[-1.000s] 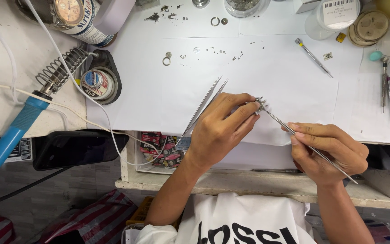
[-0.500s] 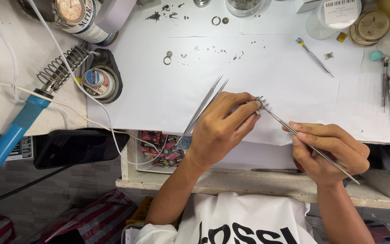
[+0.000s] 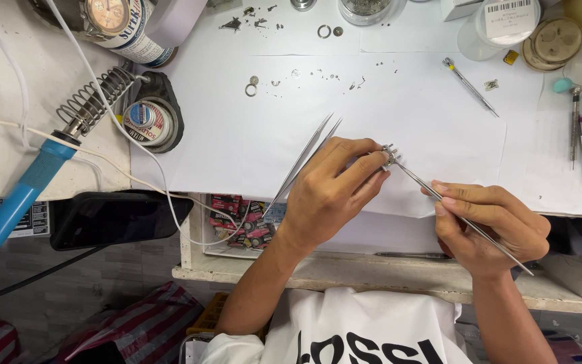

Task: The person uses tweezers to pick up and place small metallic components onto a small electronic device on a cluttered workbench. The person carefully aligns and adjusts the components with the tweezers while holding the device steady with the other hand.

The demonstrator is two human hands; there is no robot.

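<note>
Change since the earlier frame: almost none; both hands stay in place, right hand (image 3: 490,226) shifted very slightly.
Left hand (image 3: 335,185): fingers pinched closed on a small metal watch part (image 3: 389,156), with long tweezers (image 3: 302,160) tucked in the same hand and pointing up-left.
Right hand: closed around a thin metal tool (image 3: 463,219), its tip touching the part.
Location: above the white paper (image 3: 250,145) at the table's (image 3: 8,152) near edge.
Surroundings: blue soldering iron (image 3: 25,192) in coil stand, solder tin (image 3: 147,121), black phone (image 3: 117,218), screwdriver (image 3: 470,86), scattered rings and screws (image 3: 251,86). Nothing obstructs.
</note>
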